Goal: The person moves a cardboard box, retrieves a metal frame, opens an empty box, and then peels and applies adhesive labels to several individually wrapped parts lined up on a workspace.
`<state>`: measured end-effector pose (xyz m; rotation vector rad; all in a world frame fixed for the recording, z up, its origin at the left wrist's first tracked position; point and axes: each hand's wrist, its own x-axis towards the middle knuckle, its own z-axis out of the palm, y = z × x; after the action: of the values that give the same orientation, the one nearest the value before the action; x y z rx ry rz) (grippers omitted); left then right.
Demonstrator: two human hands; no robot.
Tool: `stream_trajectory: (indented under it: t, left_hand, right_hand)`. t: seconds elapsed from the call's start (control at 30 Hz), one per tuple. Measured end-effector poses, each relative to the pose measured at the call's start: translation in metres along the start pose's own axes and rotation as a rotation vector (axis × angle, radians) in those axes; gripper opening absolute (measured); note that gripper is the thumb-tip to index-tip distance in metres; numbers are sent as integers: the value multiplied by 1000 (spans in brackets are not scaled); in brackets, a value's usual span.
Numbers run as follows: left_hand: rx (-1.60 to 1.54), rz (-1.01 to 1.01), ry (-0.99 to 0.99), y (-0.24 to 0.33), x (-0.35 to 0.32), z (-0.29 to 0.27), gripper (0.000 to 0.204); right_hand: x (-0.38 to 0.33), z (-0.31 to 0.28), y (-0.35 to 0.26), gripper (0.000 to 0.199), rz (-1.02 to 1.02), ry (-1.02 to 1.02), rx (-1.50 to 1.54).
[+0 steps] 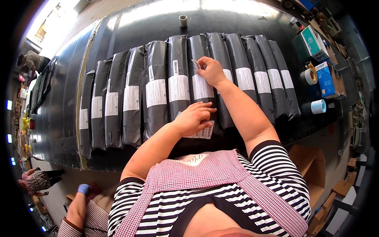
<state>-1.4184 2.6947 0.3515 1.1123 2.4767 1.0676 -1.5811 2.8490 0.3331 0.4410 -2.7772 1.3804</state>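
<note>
A row of dark grey plastic mailing bags (156, 59) lies side by side on a black table, each with a white label across its middle. My right hand (212, 72) pinches a small white barcode sticker (196, 64) over a middle bag, just above its shipping label (203, 87). Nearer to me, my left hand (194, 119) has its thumb and partly bent fingers at a sheet of barcode stickers (204, 132); the hand covers much of the sheet. Narrow barcode stickers also show on several bags to the left, above their labels.
A tape roll (183, 21) stands beyond the bags. At the right are another tape roll (309, 76), a light-blue roll (318, 106), a blue box (327, 79) and a green box (314, 42). Another person's arm (79, 205) is close at my lower left.
</note>
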Motion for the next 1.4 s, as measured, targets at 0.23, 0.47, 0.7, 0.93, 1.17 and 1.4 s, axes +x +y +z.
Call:
stream_trajectory:
  t: [0.23, 0.47, 0.7, 0.93, 1.17, 1.4]
  left_hand:
    - [0, 21, -6, -4, 0, 0, 24]
    - [9, 38, 50, -3, 0, -3, 20]
    - [-724, -382, 506, -1, 14, -17, 20]
    - [-160, -337, 482, 12, 54, -19, 24]
    - [-287, -607, 369, 21, 84, -17, 25]
    - [-130, 98, 81, 13, 91, 5, 26]
  right_hand:
    - [31, 5, 2, 74, 148, 109, -111]
    - [50, 9, -1, 59, 76, 239, -107]
    - [-106, -64, -21, 19, 93, -377, 729]
    - [-140, -85, -31, 15, 156, -161, 521]
    - [-125, -98, 1, 3, 180, -22, 339]
    - [-16, -86, 46, 11, 185, 45, 663]
